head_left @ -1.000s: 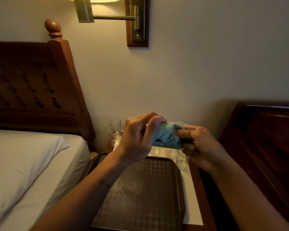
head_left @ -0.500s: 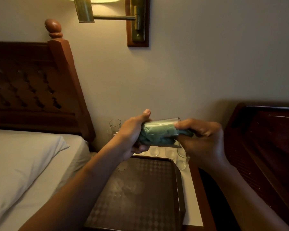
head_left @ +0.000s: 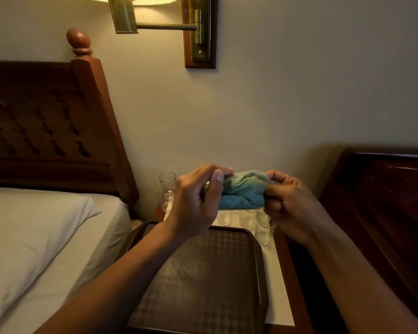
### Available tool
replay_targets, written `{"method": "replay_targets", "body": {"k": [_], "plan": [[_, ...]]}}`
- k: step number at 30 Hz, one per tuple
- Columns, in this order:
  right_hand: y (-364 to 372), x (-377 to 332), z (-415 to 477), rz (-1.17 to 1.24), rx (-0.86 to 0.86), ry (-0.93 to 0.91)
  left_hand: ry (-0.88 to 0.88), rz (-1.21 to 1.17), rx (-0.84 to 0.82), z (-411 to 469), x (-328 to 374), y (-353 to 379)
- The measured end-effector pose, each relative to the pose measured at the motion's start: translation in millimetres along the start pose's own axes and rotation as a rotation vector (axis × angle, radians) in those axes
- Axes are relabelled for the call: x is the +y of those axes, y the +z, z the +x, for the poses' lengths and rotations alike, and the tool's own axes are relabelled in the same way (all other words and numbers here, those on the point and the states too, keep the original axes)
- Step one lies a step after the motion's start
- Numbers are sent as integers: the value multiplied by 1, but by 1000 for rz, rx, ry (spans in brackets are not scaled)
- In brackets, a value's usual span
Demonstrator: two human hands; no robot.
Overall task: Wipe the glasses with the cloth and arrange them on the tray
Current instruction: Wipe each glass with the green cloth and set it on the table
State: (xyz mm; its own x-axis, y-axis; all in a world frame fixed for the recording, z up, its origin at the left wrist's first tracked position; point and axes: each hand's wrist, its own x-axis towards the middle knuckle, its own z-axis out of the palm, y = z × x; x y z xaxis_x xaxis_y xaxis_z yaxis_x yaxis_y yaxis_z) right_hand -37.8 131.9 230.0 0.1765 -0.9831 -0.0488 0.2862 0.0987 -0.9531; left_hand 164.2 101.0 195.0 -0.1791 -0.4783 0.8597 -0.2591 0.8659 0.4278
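A clear glass [head_left: 237,175] lies sideways in the air above the far edge of the brown checked tray [head_left: 203,280]. My left hand [head_left: 198,201] grips its base end. A blue-green cloth [head_left: 243,194] is stuffed into the glass, and my right hand [head_left: 290,203] pinches the cloth at the glass's mouth. Several more clear glasses stand on the nightstand: a stacked pair [head_left: 165,192] at the back left and others [head_left: 261,227] behind the tray, partly hidden by my hands.
The tray sits on a white-topped nightstand [head_left: 279,285] between two beds. A bed with white pillow [head_left: 34,232] and wooden headboard [head_left: 58,126] is left; a dark headboard [head_left: 384,213] is right. A brass wall lamp [head_left: 155,18] hangs overhead.
My left hand has turned on the glass, fingers rotating back over its top, and the cloth has twisted inside it. Both hands stay in place above the tray's far edge.
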Motion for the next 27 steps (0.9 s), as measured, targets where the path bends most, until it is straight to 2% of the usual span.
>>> {"method": "replay_targets", "body": {"k": [3,5,6,8,10,11,13,17,20,21,23,25,27], "plan": [[-4,8,-4,-457,-20,-439,-828,-444,-126,17,10,-3],[-7,10,-7,-675,-83,-698,-1291,-609,-341,24,12,-14],[-7,9,-9,-744,-108,-766,-1406,-695,-425,24,15,-17],[-7,7,-9,-772,-124,-753,-1467,-757,-429,22,20,-15],[-6,7,-9,-698,-70,-635,-1393,-620,-256,19,24,-4],[-6,9,-8,-659,-41,-579,-1266,-537,-137,16,24,2],[-6,9,-7,-583,-8,-476,-869,-384,30,9,22,13],[-9,15,-3,-338,56,-207,-22,50,63,-9,7,12],[-7,19,-3,-178,100,-81,416,293,-3,-15,-7,6],[-7,19,-2,-137,117,-53,477,353,-28,-16,-12,3],[-6,17,-1,-32,150,-22,465,379,-44,-22,-23,1],[-6,16,2,34,209,-34,319,296,16,-28,-25,4],[-7,13,3,63,285,-111,90,193,152,-34,-20,11]]}}
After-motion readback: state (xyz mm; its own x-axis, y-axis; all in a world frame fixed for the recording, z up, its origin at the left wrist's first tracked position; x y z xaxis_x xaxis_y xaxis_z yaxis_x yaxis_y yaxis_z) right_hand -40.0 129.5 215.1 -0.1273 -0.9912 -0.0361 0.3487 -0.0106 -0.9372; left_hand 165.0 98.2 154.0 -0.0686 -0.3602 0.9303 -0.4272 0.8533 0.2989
